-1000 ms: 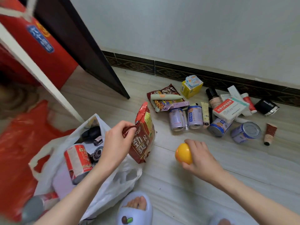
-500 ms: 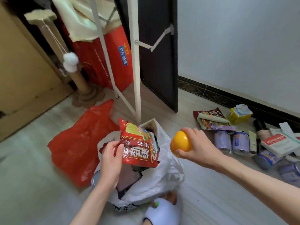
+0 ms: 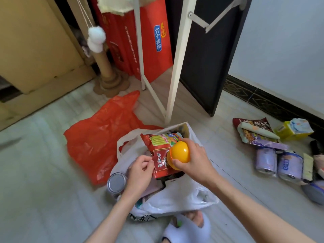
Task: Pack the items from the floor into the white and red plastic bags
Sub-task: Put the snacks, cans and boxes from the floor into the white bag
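The white plastic bag point(image 3: 175, 199) stands open on the floor in front of me, with a silver-topped can point(image 3: 116, 183) at its left edge. A red snack packet point(image 3: 161, 146) lies across the bag's mouth, and my left hand point(image 3: 140, 171) pinches its left edge. My right hand point(image 3: 194, 162) holds a yellow ball point(image 3: 180, 153) just above the packet and the bag. The red plastic bag point(image 3: 98, 141) lies flat on the floor behind and left of the white one. Loose items remain on the floor at the right: purple cans point(image 3: 266, 160), a brown snack packet point(image 3: 254, 128), a yellow box point(image 3: 292, 129).
A white rack leg point(image 3: 173, 67) comes down right behind the white bag. Beyond it stand a red carton point(image 3: 140, 41), a cardboard scratching post point(image 3: 107, 71) and a dark panel point(image 3: 210, 58). My slippered foot point(image 3: 187, 228) touches the bag's near side.
My left hand carried the red snack packet left and lowered it onto the white bag. My right hand brought the yellow ball from the floor to above the bag. My view turned left.
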A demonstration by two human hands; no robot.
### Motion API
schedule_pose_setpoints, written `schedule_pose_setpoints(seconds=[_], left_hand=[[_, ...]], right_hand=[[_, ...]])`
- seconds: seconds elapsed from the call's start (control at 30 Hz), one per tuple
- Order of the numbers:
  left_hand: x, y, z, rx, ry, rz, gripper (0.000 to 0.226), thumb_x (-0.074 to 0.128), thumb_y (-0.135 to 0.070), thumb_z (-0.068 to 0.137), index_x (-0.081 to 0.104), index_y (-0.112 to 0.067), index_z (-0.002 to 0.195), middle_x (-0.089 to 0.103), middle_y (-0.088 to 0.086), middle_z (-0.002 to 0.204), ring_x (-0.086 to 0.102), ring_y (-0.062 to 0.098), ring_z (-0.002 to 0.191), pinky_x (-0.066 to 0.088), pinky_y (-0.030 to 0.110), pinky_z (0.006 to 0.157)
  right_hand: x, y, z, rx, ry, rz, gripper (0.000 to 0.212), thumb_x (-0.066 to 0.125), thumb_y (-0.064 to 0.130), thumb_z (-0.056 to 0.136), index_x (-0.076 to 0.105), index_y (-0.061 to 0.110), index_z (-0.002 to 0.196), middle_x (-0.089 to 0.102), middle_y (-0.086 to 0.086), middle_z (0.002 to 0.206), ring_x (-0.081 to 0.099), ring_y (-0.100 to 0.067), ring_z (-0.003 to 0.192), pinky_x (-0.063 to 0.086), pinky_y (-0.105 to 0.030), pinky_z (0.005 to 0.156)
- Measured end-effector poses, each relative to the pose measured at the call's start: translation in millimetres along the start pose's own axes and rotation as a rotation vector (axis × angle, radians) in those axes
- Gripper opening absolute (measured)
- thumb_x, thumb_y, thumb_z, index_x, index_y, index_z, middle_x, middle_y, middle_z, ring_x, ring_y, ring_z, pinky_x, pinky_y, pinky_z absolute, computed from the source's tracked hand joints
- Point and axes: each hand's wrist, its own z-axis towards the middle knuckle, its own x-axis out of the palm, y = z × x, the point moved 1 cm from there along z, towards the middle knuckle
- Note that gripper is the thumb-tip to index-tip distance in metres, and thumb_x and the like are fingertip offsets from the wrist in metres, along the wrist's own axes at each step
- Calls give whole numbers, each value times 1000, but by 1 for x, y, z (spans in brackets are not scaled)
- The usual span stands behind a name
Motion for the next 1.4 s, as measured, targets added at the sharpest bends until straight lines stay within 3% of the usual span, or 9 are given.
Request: schedule_pose_setpoints(seconds=[0.1,0.17,0.3,0.4,0.53,0.73,0.9,1.27,1.4], left_hand=[[-24,4,25,121,-91,102,21,47,-17,93,64,-26,84,68,-11,91,62,7,85,43,21,70],[-39,13,57,123,-142,281,16,52,-11,90,65,-14,100,68,4,105,61,20,92,42,26,75],[-44,37,102,109,127,728,44,66,-20,82,55,-6,122,56,13,129,52,29,117,43,35,95],[-38,47,110,81,118,812,42,68,-30,80,59,-10,116,63,11,119,59,29,104,45,33,76],[-51,31,116,136,-31,797,27,58,-19,87,63,-11,112,68,18,97,62,35,89,35,31,61],[-112,-11,107,358,-144,816,13,56,-14,87,66,-13,94,71,18,92,65,37,85,50,40,67],[-97,-24,100,443,-45,829,14,54,-14,89,63,-10,98,70,17,90,64,36,83,48,42,65],[-106,30,86,222,-173,479,8,64,-13,84,67,-7,87,70,8,82,58,17,73,40,25,67],[-113,28,100,236,-219,418,7,63,-16,85,66,-10,86,68,2,78,59,14,72,37,20,62]], right_hand=[[-1,-8,8,36,56,-46,75,69,41,73,30,28,136,42,-7,134,33,-25,123,32,-36,99],[1,-12,8,38,68,-60,75,70,40,73,30,29,136,41,-7,134,33,-25,123,33,-37,100],[5,-15,8,26,52,-81,77,70,41,74,28,30,137,40,-5,135,33,-25,122,34,-38,99],[6,-13,11,23,42,-98,81,71,43,73,25,27,138,39,-4,137,33,-23,123,36,-39,99],[7,-9,14,24,37,-125,79,70,42,75,25,20,137,40,-6,137,33,-23,123,36,-37,99],[22,33,6,-151,-104,-112,70,66,42,76,33,18,133,46,-7,130,37,-25,115,33,-34,94],[57,71,4,-304,-19,-122,66,63,41,78,34,14,131,46,-9,128,38,-27,112,31,-33,94],[120,79,42,-333,121,-409,68,55,41,84,27,10,137,39,-15,133,36,-31,115,36,-37,91],[134,78,51,-336,100,-417,44,49,8,86,39,4,128,35,-17,138,37,-32,120,43,-39,80]])
